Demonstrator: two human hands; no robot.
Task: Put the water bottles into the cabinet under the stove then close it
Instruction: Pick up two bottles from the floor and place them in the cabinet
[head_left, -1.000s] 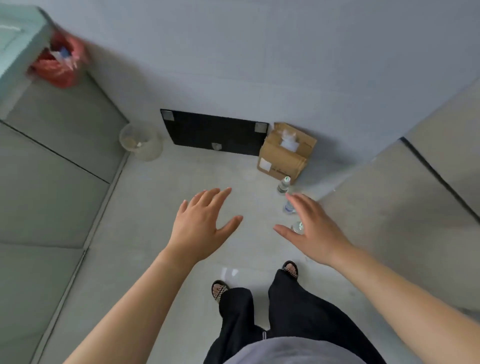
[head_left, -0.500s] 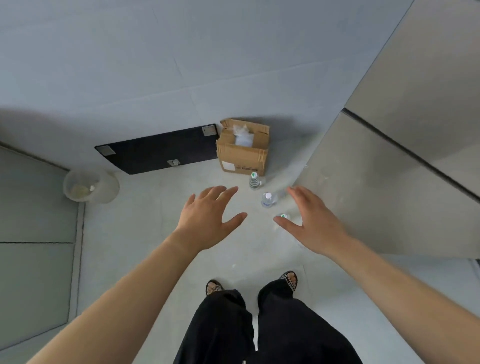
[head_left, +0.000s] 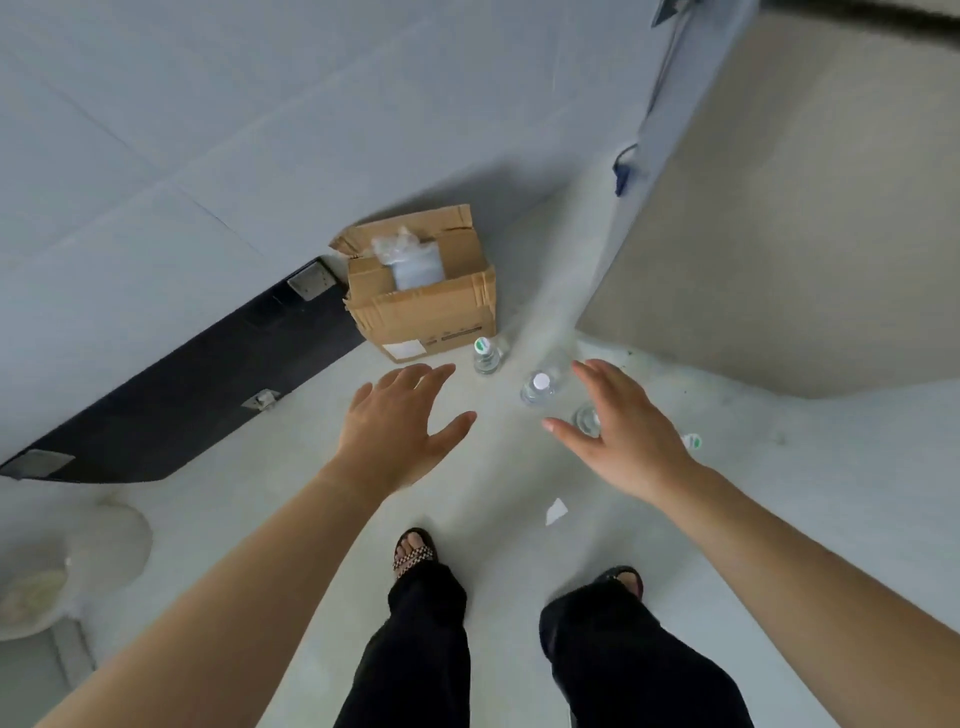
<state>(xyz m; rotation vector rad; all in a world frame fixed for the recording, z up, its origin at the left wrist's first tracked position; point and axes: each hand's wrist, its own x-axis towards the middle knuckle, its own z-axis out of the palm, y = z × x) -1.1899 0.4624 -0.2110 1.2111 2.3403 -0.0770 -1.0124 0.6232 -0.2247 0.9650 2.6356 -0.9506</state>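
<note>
Several clear water bottles stand on the pale floor ahead of me. One has a green cap (head_left: 485, 356) and sits by the box. One with a white cap (head_left: 538, 388) is in the middle. A third (head_left: 587, 419) is partly hidden under my right hand, and a green cap (head_left: 691, 441) peeks out past my wrist. My left hand (head_left: 400, 423) hovers open to the left of the bottles. My right hand (head_left: 621, 431) hovers open just above them, holding nothing. A beige cabinet panel (head_left: 779, 244) rises on the right.
An open cardboard box (head_left: 423, 306) with a wrapped item stands against the wall. A black panel (head_left: 197, 384) leans along the wall at left. A round plastic basin (head_left: 62, 566) sits at lower left. A scrap of paper (head_left: 556, 512) lies near my feet.
The view has swung right and moved closer to the bottles and cabinet panel. Both hands stay spread and empty, the right one now over the bottles.
</note>
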